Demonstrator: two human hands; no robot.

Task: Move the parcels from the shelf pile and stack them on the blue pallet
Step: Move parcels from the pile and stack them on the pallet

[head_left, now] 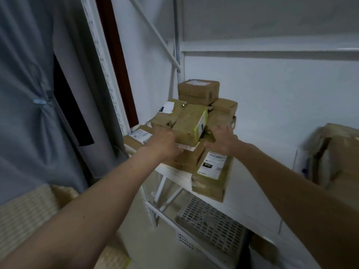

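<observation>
Mid-frame on the shelf (242, 193), I had my left hand (163, 143) curled on the taped parcel (189, 123), right hand (223, 140) spread, gripping nothing. It looked stiff, light; best clamped by both sides.

Parcels (194, 121) pile on the shelf (242, 200); a perforated crate (211, 228) sits beneath.

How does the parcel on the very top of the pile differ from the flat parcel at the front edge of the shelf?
The top parcel sits highest, at the back of the pile, while the front parcel lies low on the shelf, nearest the camera. The top parcel looks compact and blocky; the front parcel looks flat and long. The front parcel's label is large and faces up clearly; the top parcel's label is small and blurred. Both are wrapped in brown and untouched by either hand.
</observation>
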